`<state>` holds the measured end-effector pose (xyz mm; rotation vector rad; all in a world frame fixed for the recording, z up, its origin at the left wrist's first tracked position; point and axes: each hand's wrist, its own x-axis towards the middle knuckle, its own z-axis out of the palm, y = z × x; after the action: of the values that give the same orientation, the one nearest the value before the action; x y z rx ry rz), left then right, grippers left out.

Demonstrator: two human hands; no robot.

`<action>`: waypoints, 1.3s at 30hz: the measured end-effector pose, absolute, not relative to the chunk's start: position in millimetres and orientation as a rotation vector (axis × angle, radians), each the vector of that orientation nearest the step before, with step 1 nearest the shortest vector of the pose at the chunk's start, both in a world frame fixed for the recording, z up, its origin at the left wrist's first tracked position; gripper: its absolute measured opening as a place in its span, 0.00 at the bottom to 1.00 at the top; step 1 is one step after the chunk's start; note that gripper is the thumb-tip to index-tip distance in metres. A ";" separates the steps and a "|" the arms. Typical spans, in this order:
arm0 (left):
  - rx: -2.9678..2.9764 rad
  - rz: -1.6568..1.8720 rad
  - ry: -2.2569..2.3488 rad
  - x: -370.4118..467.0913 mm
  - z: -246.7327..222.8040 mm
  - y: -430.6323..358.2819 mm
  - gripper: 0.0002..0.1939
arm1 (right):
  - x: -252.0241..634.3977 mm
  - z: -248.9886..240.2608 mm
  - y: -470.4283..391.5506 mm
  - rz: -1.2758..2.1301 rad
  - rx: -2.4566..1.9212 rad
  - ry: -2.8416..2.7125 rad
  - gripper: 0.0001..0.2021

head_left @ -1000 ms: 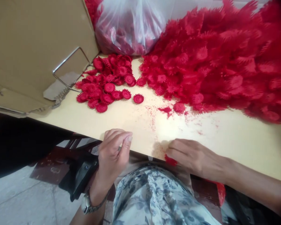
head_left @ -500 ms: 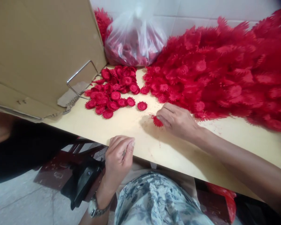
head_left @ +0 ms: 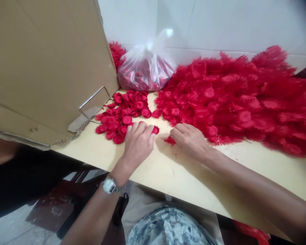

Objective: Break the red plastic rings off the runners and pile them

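My left hand (head_left: pixel 139 144), wearing a wristwatch (head_left: pixel 109 185), is over the near right edge of a small heap of red toothed flower discs (head_left: pixel 112 122). Its fingers are curled down and close together; what lies under the fingertips is hidden. A single red flower disc (head_left: pixel 155 129) shows just past the thumb. To the right, my right hand (head_left: pixel 190 141) rests low on the table with its fingers bent in a pinch. A red toothed flower piece (head_left: pixel 170 140) pokes out at those fingertips, partly covered by them.
A large pile of red toothed flowers (head_left: pixel 232 105) spreads over the back right. Behind the small heap stands a tied clear plastic bag (head_left: pixel 148 68) of red pieces. A cardboard box (head_left: pixel 48 68) with a metal wire handle (head_left: pixel 91 98) borders the left. Red crumbs dot the table (head_left: pixel 153 173).
My left hand has moved from the table's front edge forward to the small heap's edge. The right hand stays at the red flower piece. The view has tilted up slightly.
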<state>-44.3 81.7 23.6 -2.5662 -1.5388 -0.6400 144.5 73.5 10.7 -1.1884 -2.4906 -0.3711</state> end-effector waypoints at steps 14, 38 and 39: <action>-2.598 -0.675 -1.560 -38.9 28.0 99.9 0.05 | 164.7 9.9 68.9 -0.478 -1.215 -2.445 0.10; -2.463 -1.329 -2.261 -67.8 8.1 40.5 0.05 | 161.2 0.2 52.1 -0.450 -1.191 -2.518 0.10; -2.504 -1.336 -2.221 -62.3 9.3 41.7 0.05 | 163.1 -2.1 50.6 -0.486 -1.180 -2.533 0.09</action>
<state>-62.3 41.7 9.3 -2.5045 -2.2210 -1.3361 163.1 50.6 -2.1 -1.1801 -2.5332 -0.4857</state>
